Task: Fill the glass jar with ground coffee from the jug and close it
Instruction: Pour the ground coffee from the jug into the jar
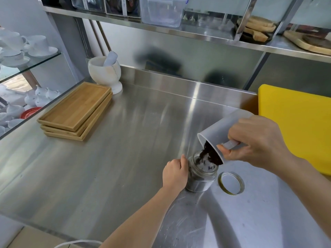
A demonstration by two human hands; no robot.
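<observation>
A small glass jar (201,179) stands upright on the steel counter (125,149), partly filled with dark ground coffee. My left hand (174,173) grips the jar's left side. My right hand (258,140) holds a white plastic jug (218,130) by its handle, tilted steeply down and left over the jar's mouth. Dark ground coffee (209,154) spills from the jug's rim into the jar. The jar's round lid (231,183) lies flat on the counter just right of the jar, inside face up.
A yellow cutting board (295,122) lies at the right, behind my right hand. Stacked wooden trays (75,111) and a white mortar with pestle (105,72) sit at the back left. Glass shelves of white cups (23,49) stand at the far left. A steel shelf (179,31) runs overhead.
</observation>
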